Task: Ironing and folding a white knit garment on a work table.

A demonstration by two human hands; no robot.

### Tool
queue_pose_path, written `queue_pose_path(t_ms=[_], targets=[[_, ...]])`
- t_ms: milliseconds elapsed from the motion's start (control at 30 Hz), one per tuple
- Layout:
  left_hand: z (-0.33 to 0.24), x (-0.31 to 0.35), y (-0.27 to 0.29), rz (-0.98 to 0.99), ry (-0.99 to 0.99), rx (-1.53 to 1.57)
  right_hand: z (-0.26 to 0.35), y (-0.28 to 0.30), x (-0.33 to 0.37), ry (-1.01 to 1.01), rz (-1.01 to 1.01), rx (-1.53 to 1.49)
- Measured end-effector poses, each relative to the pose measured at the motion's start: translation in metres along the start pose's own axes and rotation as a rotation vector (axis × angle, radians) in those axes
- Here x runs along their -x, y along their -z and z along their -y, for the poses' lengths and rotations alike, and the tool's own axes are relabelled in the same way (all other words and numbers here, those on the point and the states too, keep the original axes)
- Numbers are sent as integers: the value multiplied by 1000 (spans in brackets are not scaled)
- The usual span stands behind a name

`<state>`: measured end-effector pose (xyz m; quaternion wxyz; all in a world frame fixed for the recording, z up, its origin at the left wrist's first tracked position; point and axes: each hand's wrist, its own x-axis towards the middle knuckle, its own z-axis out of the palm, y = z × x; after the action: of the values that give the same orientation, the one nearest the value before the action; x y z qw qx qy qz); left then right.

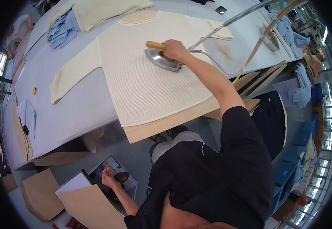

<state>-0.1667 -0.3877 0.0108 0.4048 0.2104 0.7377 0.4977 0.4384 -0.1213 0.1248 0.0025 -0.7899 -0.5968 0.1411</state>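
Note:
A cream knitted sweater [135, 84] lies flat on the table, a tan board [145, 136] showing beneath its hem and inside its neckline. On the sweater's upper body rests a metal iron [159, 60] with a wooden handle. My right hand [174, 50] is closed around that handle. A hose and a cord run from the iron off to the right. Low on the left, my left hand [108, 178] hangs over an open drawer [133, 187], away from the table. Its fingers look curled together, and whatever they may hold is too small to make out.
Folded blue garments [64, 30] and another cream garment [105, 13] lie at the table's back left. A phone [221, 10] sits at the far edge. Brown boards [89, 208] stand by the drawer. Blue bins [288, 168] line the right. Other people are at both sides.

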Motion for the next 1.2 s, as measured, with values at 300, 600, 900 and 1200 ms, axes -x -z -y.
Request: queue_pose_path(t_ms=[300, 600, 900, 1200], targets=[[-38, -9, -77, 61, -162, -139, -291, -3, 62, -518, -198, -22], [-94, -65, -137, 257, -283, -417, -363, -28, 113, -627, -219, 263], [-242, -9, -273, 1089, -555, -70, -195, -80, 186, -366, -1140, -131], [-370, 147, -269, 2383, -507, 583, 26, -208, 306, -1077, -959, -1589]])
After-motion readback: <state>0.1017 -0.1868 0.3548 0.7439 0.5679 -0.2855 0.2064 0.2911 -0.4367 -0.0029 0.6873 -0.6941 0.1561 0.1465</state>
